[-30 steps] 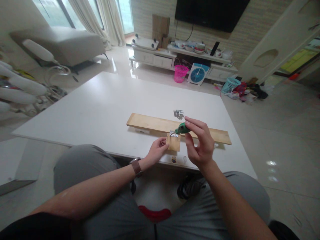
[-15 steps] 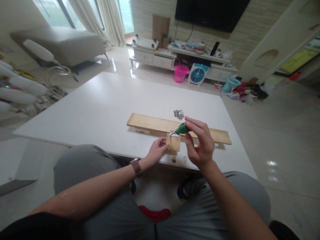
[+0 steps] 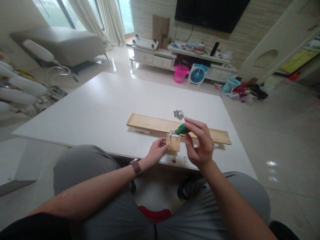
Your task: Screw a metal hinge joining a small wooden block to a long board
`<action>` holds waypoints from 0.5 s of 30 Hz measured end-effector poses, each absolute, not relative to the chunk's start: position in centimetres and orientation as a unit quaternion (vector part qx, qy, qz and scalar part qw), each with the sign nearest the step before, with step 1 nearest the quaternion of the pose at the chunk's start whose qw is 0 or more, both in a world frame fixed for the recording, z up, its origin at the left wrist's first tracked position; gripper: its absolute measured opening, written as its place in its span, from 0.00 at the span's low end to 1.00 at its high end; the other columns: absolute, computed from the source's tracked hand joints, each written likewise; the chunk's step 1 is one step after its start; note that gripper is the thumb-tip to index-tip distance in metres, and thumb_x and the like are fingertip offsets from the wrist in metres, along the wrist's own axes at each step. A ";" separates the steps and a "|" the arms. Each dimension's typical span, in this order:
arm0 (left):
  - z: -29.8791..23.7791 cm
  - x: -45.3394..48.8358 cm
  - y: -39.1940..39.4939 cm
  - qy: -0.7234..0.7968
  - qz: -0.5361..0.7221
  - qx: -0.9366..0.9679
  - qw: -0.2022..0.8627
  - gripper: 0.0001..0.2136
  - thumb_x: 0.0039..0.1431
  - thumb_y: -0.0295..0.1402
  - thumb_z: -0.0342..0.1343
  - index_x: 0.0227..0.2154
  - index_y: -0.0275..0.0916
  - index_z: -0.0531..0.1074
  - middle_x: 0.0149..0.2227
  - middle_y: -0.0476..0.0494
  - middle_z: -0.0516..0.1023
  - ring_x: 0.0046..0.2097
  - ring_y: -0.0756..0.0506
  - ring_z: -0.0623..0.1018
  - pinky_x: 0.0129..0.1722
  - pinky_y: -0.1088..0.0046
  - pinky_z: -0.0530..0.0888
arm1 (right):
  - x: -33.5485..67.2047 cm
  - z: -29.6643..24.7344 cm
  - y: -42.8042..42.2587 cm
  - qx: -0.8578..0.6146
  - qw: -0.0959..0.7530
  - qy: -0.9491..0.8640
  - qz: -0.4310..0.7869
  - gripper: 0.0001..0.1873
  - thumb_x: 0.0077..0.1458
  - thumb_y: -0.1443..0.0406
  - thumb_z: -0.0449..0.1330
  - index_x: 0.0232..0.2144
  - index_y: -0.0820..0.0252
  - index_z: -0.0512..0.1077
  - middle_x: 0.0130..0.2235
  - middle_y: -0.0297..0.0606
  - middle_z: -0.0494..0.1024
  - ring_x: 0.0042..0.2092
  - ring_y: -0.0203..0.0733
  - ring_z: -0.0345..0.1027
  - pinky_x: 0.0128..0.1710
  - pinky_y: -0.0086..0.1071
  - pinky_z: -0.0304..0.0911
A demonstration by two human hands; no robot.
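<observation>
My right hand [image 3: 200, 141] is closed on the green handle of a screwdriver [image 3: 182, 129], which slants down to the left. Its tip meets a silver hinge [image 3: 173, 134] at the top edge of a small square wooden block [image 3: 174, 144]. With thumb and bent fingers, my left hand [image 3: 160, 147] grips that block by its left side. Behind the block lies a long wooden board [image 3: 152, 122], raised on white supports. The hinge sits where block and board meet; whether a screw is under the tip is too small to tell.
Several loose hinges and screws [image 3: 178, 114] lie beyond the board on the white table [image 3: 100, 106]. A small yellow-and-dark item [image 3: 174, 160] and a clear small piece [image 3: 185, 159] rest near the front edge, close to my forearms.
The screwdriver's green handle has turned slightly in my right hand. Both hands, the block and the board stay in place.
</observation>
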State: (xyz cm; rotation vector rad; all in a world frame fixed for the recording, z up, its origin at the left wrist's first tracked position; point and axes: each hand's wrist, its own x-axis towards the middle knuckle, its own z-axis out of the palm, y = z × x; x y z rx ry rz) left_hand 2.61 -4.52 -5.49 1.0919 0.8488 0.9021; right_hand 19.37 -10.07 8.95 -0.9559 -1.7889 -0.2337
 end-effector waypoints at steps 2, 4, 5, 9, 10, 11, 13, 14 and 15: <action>-5.5 2.6 -4.5 0.378 0.401 0.484 0.679 0.15 0.53 0.37 0.72 0.41 0.35 0.81 0.34 0.46 0.81 0.36 0.47 0.76 0.41 0.70 0.72 | 19.4 9.0 -10.1 -0.398 0.524 -0.747 -0.098 0.32 0.67 0.75 0.59 0.68 0.45 0.70 0.58 0.44 0.81 0.58 0.52 0.80 0.54 0.51 0.81; -5.5 2.6 -4.5 0.380 0.401 0.482 0.680 0.15 0.53 0.37 0.72 0.41 0.35 0.80 0.33 0.46 0.81 0.35 0.47 0.76 0.40 0.70 0.72 | 19.4 8.9 -10.0 -0.401 0.523 -0.744 -0.107 0.32 0.66 0.75 0.61 0.68 0.45 0.71 0.56 0.44 0.81 0.56 0.51 0.79 0.51 0.48 0.81; -5.4 2.6 -4.5 0.380 0.402 0.482 0.680 0.15 0.53 0.37 0.72 0.41 0.35 0.80 0.33 0.47 0.80 0.35 0.47 0.76 0.40 0.70 0.72 | 19.4 8.9 -10.0 -0.405 0.522 -0.742 -0.112 0.32 0.66 0.75 0.62 0.67 0.45 0.71 0.54 0.43 0.81 0.55 0.51 0.79 0.49 0.47 0.81; -5.3 2.7 -4.5 0.380 0.404 0.483 0.678 0.15 0.53 0.36 0.72 0.41 0.35 0.80 0.33 0.46 0.81 0.36 0.47 0.76 0.40 0.70 0.72 | 19.3 8.9 -10.0 -0.412 0.524 -0.735 -0.122 0.32 0.64 0.74 0.65 0.66 0.45 0.72 0.51 0.41 0.79 0.50 0.47 0.77 0.43 0.42 0.79; -5.3 2.7 -4.5 0.381 0.403 0.484 0.677 0.15 0.53 0.36 0.72 0.41 0.35 0.80 0.34 0.46 0.81 0.36 0.47 0.76 0.40 0.70 0.72 | 19.3 8.9 -10.0 -0.411 0.526 -0.735 -0.119 0.32 0.64 0.74 0.65 0.66 0.44 0.72 0.51 0.41 0.79 0.50 0.47 0.77 0.43 0.42 0.79; -5.3 2.7 -4.5 0.382 0.403 0.485 0.675 0.15 0.53 0.36 0.72 0.41 0.35 0.80 0.34 0.46 0.81 0.36 0.47 0.76 0.40 0.70 0.72 | 19.3 8.9 -10.0 -0.410 0.527 -0.736 -0.115 0.32 0.65 0.73 0.65 0.67 0.44 0.72 0.51 0.41 0.79 0.51 0.47 0.77 0.45 0.42 0.80; -5.3 2.7 -4.5 0.384 0.404 0.487 0.672 0.14 0.53 0.36 0.72 0.40 0.35 0.80 0.33 0.47 0.80 0.35 0.47 0.76 0.40 0.70 0.72 | 19.4 8.9 -10.0 -0.404 0.528 -0.740 -0.099 0.32 0.65 0.73 0.62 0.68 0.44 0.71 0.55 0.42 0.80 0.54 0.49 0.78 0.50 0.45 0.80; -5.3 2.7 -4.5 0.385 0.404 0.487 0.672 0.14 0.53 0.36 0.72 0.40 0.35 0.80 0.33 0.47 0.80 0.35 0.47 0.76 0.40 0.70 0.72 | 19.4 8.9 -10.0 -0.400 0.528 -0.744 -0.092 0.32 0.66 0.73 0.61 0.68 0.44 0.70 0.56 0.43 0.80 0.56 0.50 0.78 0.53 0.47 0.80; -5.3 2.7 -4.5 0.384 0.402 0.487 0.673 0.14 0.53 0.36 0.72 0.40 0.35 0.80 0.33 0.47 0.80 0.35 0.47 0.76 0.40 0.70 0.72 | 19.4 9.0 -10.1 -0.397 0.527 -0.746 -0.087 0.32 0.66 0.73 0.60 0.68 0.45 0.70 0.58 0.44 0.81 0.58 0.51 0.79 0.55 0.49 0.80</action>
